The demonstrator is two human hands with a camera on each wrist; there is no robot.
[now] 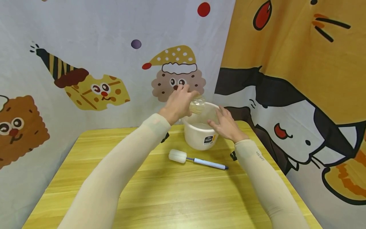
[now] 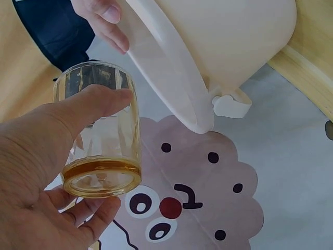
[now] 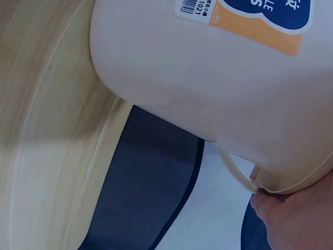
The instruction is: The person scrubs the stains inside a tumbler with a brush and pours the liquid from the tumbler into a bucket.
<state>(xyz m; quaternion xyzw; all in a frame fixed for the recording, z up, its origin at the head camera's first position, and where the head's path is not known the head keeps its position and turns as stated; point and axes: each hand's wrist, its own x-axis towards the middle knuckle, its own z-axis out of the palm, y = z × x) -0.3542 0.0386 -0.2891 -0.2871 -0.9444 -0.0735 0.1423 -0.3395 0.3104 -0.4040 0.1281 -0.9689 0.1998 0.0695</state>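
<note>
My left hand (image 1: 178, 103) grips a clear glass cup (image 1: 197, 104), tilted over the left part of a white bucket's mouth. Its thumb and fingers wrap the cup (image 2: 117, 138), and an amber band shows near the base. The white bucket (image 1: 195, 138) stands upright near the table's far edge, a dark-and-orange label on its front. On the bucket's right rim rests my right hand (image 1: 227, 125), fingers extended and thumb over the opening. In the right wrist view, part of that hand (image 3: 304, 216) shows by the rim, beside the bucket's handle (image 3: 237, 169).
A brush with a white sponge head (image 1: 178, 156) and pale blue handle (image 1: 210, 163) lies on the wooden table (image 1: 160, 197), in front of the bucket. Behind the table hangs a cartoon-printed curtain (image 1: 108, 28), with an orange one (image 1: 286, 41) on the right.
</note>
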